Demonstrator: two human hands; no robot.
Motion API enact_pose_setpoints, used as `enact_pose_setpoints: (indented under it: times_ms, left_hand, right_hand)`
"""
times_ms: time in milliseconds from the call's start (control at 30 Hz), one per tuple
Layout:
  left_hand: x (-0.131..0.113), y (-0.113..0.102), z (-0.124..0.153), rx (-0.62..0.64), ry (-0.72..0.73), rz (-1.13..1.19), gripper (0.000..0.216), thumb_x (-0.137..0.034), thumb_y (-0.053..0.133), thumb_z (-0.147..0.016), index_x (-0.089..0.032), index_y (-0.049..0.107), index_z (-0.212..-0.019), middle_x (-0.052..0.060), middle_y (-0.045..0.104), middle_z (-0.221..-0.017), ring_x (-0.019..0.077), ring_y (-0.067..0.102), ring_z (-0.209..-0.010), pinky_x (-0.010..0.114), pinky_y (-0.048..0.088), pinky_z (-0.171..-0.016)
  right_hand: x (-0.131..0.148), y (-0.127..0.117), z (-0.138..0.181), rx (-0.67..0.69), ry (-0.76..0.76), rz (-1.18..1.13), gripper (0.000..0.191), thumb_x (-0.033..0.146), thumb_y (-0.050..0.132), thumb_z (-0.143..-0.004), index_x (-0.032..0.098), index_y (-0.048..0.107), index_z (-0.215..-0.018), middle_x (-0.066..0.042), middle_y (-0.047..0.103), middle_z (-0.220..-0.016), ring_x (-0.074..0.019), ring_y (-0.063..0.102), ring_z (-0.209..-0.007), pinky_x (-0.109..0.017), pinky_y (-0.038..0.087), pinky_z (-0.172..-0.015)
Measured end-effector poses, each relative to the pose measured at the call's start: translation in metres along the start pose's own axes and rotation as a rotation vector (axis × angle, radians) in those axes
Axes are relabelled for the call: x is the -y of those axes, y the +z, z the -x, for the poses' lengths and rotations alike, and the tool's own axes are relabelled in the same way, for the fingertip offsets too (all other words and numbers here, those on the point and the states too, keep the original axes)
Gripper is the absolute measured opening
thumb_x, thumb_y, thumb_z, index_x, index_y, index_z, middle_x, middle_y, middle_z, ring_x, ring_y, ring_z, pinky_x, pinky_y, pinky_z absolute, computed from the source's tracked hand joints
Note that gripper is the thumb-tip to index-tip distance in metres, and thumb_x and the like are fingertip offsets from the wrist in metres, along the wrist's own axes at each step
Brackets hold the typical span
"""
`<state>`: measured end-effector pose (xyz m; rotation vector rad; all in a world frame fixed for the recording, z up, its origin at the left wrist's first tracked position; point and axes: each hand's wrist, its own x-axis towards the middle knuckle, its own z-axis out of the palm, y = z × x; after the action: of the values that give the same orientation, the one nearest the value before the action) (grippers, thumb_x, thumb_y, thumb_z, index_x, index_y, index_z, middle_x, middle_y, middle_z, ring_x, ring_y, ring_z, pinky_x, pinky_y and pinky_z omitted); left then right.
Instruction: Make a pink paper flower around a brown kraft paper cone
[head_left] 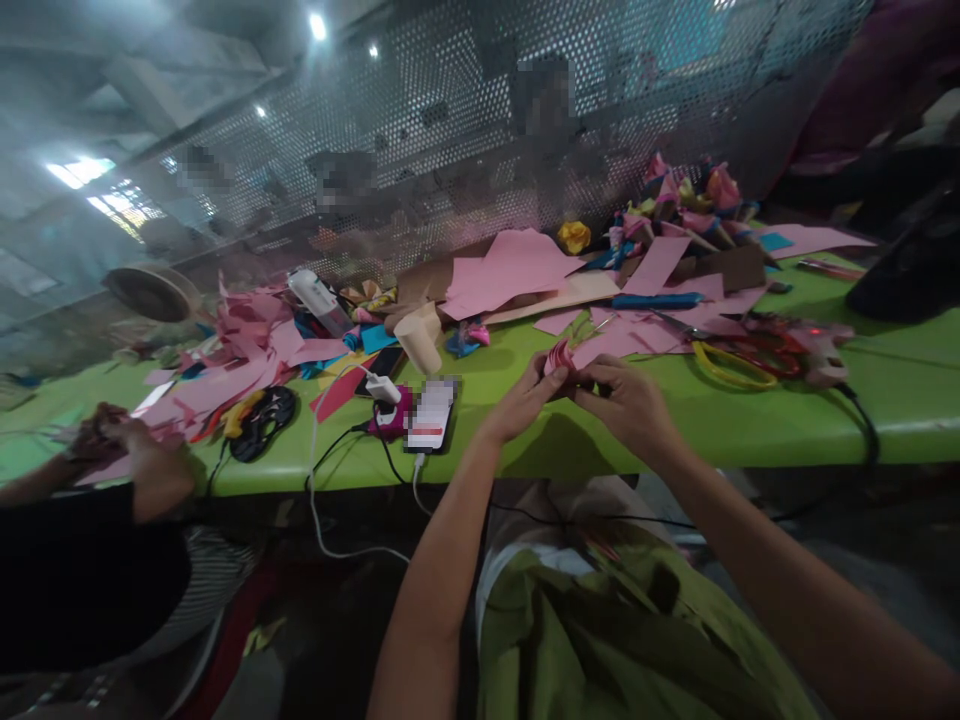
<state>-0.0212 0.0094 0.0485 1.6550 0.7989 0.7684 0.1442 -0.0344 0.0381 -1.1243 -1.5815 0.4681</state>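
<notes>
Above the front edge of the green table, my left hand (529, 394) pinches a small piece of pleated pink paper (559, 358), its layered folds showing over the thumb. My right hand (621, 392) is close beside it, fingers curled together near the base of the paper. What those fingers hold, if anything, is hidden. Just behind both hands lie pink paper sheets (652, 330). Scissors with yellow handles (727, 368) and others with red handles (780, 352) rest to the right of my right hand.
A charging phone (431, 415), a magenta power adapter (391, 410) and cables lie left of my hands. A paper cup (418, 342) leans behind them. Paper flowers (697, 205) are heaped at the back right. A co-worker's hands (112, 435) are at the far left.
</notes>
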Motion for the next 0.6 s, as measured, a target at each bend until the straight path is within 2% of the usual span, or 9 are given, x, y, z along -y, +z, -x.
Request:
enact_pose_setpoints:
  times_ms: [300, 433, 600]
  left_hand:
    - [0.0041, -0.0006, -0.0015, 0.007, -0.04, 0.043, 0.057, -0.053, 0.05, -0.096, -0.022, 0.047, -0.144, 0.01, 0.053, -0.15, 0.0266, 0.046, -0.142, 0.043, 0.031, -0.123]
    - [0.0051, 0.0012, -0.0028, -0.027, -0.048, 0.062, 0.047, -0.047, 0.05, -0.096, -0.025, 0.052, -0.138, 0.007, 0.054, -0.149, 0.0248, 0.045, -0.142, 0.041, 0.035, -0.12]
    - [0.0063, 0.0077, -0.0064, -0.06, -0.067, 0.17, 0.045, -0.049, 0.057, -0.093, -0.023, 0.055, -0.13, 0.008, 0.061, -0.139, 0.0239, 0.054, -0.133, 0.041, 0.041, -0.115]
  right_hand:
    - [0.0015, -0.004, -0.0002, -0.012, 0.055, -0.015, 0.013, 0.023, 0.065, -0.075, 0.024, 0.077, -0.075, -0.002, 0.069, -0.076, -0.019, 0.062, -0.072, -0.033, 0.049, -0.072]
    - [0.0007, -0.0032, -0.0004, -0.029, 0.053, -0.045, 0.012, 0.023, 0.065, -0.075, 0.025, 0.077, -0.075, -0.002, 0.07, -0.076, -0.0199, 0.064, -0.074, -0.034, 0.049, -0.073]
    - [-0.0017, -0.0025, 0.0001, -0.019, 0.028, -0.051, 0.012, 0.022, 0.065, -0.075, 0.024, 0.076, -0.073, -0.003, 0.071, -0.077, -0.0208, 0.064, -0.075, -0.035, 0.049, -0.073]
